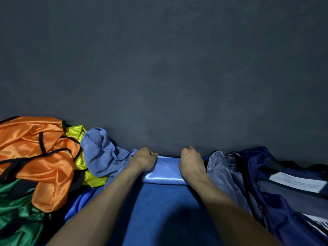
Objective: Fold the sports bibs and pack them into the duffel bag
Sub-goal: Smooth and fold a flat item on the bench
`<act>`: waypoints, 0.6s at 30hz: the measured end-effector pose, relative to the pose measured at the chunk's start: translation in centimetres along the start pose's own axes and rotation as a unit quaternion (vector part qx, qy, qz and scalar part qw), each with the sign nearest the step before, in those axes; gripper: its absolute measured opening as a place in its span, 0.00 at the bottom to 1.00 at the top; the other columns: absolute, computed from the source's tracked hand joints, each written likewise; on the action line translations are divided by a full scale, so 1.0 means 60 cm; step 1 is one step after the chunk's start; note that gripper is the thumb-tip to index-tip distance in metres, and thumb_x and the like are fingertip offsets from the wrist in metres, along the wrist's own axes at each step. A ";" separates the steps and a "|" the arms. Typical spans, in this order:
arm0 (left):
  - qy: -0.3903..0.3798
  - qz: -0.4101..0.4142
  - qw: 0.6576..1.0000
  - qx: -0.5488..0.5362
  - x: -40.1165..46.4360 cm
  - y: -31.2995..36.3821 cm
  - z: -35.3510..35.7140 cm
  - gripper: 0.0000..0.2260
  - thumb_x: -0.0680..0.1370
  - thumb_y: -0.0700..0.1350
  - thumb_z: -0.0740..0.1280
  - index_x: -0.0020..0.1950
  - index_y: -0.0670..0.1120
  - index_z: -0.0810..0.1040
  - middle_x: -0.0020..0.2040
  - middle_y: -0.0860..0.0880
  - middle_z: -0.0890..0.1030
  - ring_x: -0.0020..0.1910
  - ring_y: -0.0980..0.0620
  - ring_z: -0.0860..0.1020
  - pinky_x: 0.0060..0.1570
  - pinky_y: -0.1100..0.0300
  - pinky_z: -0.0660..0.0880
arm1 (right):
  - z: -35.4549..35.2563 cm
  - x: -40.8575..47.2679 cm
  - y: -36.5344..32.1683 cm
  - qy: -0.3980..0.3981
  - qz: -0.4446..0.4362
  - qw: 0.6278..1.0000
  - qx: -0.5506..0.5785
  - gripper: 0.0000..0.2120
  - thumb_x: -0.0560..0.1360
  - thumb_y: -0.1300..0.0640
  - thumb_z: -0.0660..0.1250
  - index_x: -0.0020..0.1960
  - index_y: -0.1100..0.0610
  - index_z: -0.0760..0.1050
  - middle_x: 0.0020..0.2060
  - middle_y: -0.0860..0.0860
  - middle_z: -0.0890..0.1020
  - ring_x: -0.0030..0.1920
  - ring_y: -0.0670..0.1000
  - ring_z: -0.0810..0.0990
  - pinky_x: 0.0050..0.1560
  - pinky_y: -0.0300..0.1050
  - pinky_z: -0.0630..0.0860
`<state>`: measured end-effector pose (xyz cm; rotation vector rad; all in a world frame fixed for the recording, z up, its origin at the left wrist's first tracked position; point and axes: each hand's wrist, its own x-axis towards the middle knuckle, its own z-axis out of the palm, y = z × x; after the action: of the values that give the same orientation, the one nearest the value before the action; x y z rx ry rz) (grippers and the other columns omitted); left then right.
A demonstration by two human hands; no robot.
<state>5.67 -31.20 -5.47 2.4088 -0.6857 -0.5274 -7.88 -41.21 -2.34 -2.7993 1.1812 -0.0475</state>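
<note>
Both hands, left hand point(144, 159) and right hand point(190, 161), curl their fingers around a folded blue bib point(164, 170) lying between them. The navy duffel bag point(284, 183) lies open just right; its white label point(297, 181) carries print too blurred to read.

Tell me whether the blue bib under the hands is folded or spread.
Partly folded: the blue bib lies flat near the person, its far end rolled into a band that the left hand and right hand grip.

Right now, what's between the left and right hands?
Head view: the folded blue bib spans from left hand to right hand; both grip its ends.
</note>
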 end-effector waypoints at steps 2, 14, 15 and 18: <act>0.045 0.001 0.999 0.002 -0.008 -0.005 0.012 0.18 0.81 0.52 0.65 0.33 0.46 0.70 0.32 0.51 0.75 0.39 0.47 0.75 0.41 0.59 0.67 | 0.002 -0.001 -0.003 -0.008 -0.004 1.000 -0.028 0.15 0.80 0.69 0.58 0.64 0.63 0.75 0.61 0.59 0.75 0.61 0.61 0.79 0.59 0.53 0.76; 0.151 0.153 0.976 0.032 -0.048 -0.028 0.007 0.10 0.80 0.48 0.63 0.42 0.44 0.74 0.46 0.42 0.80 0.48 0.39 0.78 0.45 0.50 0.73 | -0.005 -0.054 0.017 -0.159 -0.140 0.971 -0.107 0.32 0.84 0.39 0.52 0.82 0.52 0.51 0.76 0.56 0.61 0.71 0.64 0.66 0.69 0.56 0.65; 0.160 0.165 0.972 0.049 -0.057 -0.035 0.006 0.10 0.80 0.47 0.64 0.42 0.43 0.74 0.46 0.41 0.79 0.47 0.39 0.77 0.45 0.50 0.73 | -0.005 -0.056 0.017 -0.171 -0.135 0.972 -0.085 0.34 0.83 0.38 0.52 0.83 0.52 0.48 0.78 0.56 0.58 0.73 0.63 0.64 0.71 0.56 0.64; 0.168 0.163 0.969 0.083 -0.079 -0.057 0.016 0.12 0.81 0.50 0.64 0.43 0.43 0.75 0.48 0.40 0.80 0.48 0.39 0.78 0.44 0.50 0.71 | -0.009 -0.060 0.014 -0.205 -0.130 0.968 -0.060 0.38 0.83 0.36 0.54 0.83 0.53 0.42 0.81 0.55 0.48 0.78 0.62 0.56 0.75 0.56 0.60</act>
<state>2.63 -26.46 -7.35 2.3841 -0.9765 0.0767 -11.01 -39.27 -1.84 -2.8471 0.7427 0.5704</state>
